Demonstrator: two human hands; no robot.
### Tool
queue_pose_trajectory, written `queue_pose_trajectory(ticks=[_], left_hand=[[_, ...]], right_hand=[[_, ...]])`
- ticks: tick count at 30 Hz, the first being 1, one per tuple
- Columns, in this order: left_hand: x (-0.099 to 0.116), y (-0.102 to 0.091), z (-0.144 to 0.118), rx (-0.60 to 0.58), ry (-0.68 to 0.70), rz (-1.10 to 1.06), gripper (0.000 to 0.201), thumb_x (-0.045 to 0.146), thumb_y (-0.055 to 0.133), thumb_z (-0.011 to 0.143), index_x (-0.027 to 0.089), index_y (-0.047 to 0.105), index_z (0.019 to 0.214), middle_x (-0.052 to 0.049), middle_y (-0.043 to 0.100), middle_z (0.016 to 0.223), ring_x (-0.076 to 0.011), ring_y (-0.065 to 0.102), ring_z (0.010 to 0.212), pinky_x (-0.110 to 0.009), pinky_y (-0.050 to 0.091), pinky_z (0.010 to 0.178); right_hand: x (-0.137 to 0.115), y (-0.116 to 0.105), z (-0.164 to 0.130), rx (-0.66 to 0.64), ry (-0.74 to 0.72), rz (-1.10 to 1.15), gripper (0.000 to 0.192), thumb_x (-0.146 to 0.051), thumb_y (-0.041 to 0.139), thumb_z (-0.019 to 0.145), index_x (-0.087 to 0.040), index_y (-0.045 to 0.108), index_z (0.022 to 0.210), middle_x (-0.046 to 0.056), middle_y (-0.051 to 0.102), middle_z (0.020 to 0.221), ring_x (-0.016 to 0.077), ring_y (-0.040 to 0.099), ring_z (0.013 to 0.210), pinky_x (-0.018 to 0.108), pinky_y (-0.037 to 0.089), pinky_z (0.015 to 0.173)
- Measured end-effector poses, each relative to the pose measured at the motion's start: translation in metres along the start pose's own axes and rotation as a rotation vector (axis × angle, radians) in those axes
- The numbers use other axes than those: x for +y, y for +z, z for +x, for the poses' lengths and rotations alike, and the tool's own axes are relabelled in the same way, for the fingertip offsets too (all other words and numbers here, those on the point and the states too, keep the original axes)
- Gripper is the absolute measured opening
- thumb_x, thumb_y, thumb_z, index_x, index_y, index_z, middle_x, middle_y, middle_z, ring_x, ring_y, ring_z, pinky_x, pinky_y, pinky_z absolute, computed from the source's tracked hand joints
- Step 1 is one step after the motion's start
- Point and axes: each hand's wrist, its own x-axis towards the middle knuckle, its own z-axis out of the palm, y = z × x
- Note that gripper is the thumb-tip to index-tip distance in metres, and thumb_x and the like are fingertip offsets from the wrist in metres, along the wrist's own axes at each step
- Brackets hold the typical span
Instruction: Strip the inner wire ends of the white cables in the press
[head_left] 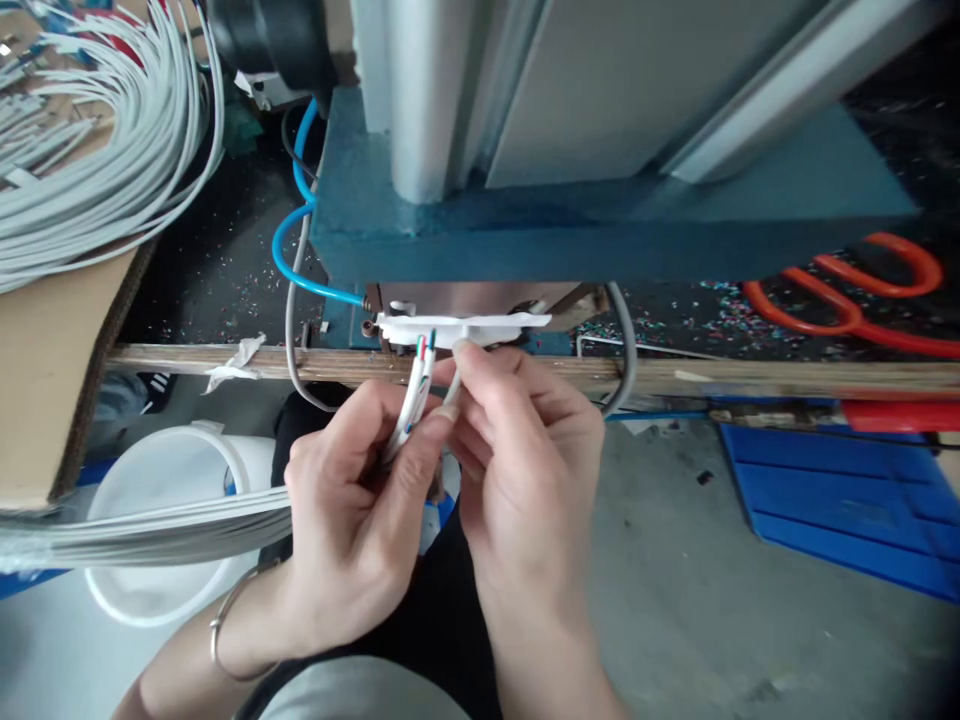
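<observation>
Wires (414, 400) are pinched closed in the left hand (352, 520), ends at 12 o'clock by the guide (461, 328); right hand (517, 450) fingers grip 1 wire. Insertion is underway; alignment is needed next.

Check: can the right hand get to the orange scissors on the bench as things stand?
Probably yes, once freed. The right hand is pinching a white wire at the machine's white guide; the scissors lie uncovered on the bench to its right, nothing between.

A dark, debris-speckled workbench (225, 270) carries a blue machine base (600, 225), orange scissors (862, 290) and coiled white cables (97, 130).
</observation>
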Motion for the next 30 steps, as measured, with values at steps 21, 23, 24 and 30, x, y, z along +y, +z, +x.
queue_pose_trajectory(ticks=[21, 23, 24, 30], left_hand=[[-0.0009, 0.001, -0.0009, -0.006, -0.015, 0.002, 0.01, 0.029, 0.065, 0.101, 0.028, 0.072, 0.094, 0.005, 0.062, 0.065, -0.0099, 0.05, 0.055, -0.023, 0.039, 0.051], [0.0, 0.0015, 0.0, -0.002, -0.013, -0.002, 0.011, 0.028, 0.066, 0.101, 0.026, 0.072, 0.093, 0.005, 0.063, 0.065, -0.0098, 0.051, 0.056, -0.023, 0.039, 0.051], [0.0005, 0.0017, 0.0005, 0.0, -0.011, -0.001, 0.011, 0.027, 0.066, 0.101, 0.025, 0.072, 0.092, 0.005, 0.063, 0.066, -0.0095, 0.051, 0.055, -0.023, 0.039, 0.051], [0.0023, 0.0018, 0.0014, -0.016, 0.005, -0.004, 0.015, 0.026, 0.065, 0.102, 0.025, 0.068, 0.087, 0.007, 0.06, 0.063, -0.0082, 0.049, 0.053, -0.022, 0.04, 0.05]], right_hand=[[0.0002, 0.0012, 0.0022, -0.005, -0.123, -0.097, 0.029, -0.023, 0.071, 0.09, -0.02, 0.067, 0.061, -0.008, 0.049, 0.049, 0.006, 0.044, 0.043, 0.019, 0.04, 0.045], [0.0003, 0.001, 0.0018, -0.003, -0.121, -0.105, 0.029, -0.024, 0.071, 0.09, -0.02, 0.068, 0.062, -0.008, 0.049, 0.049, 0.0061, 0.043, 0.043, 0.02, 0.041, 0.046], [0.0003, 0.0008, 0.0017, -0.001, -0.123, -0.11, 0.028, -0.024, 0.071, 0.09, -0.02, 0.068, 0.063, -0.008, 0.049, 0.05, 0.0062, 0.044, 0.043, 0.02, 0.041, 0.046], [-0.0011, 0.0003, 0.0024, -0.01, -0.14, -0.141, 0.029, -0.023, 0.07, 0.09, -0.02, 0.067, 0.062, -0.008, 0.051, 0.05, 0.0067, 0.047, 0.045, 0.02, 0.043, 0.047]])
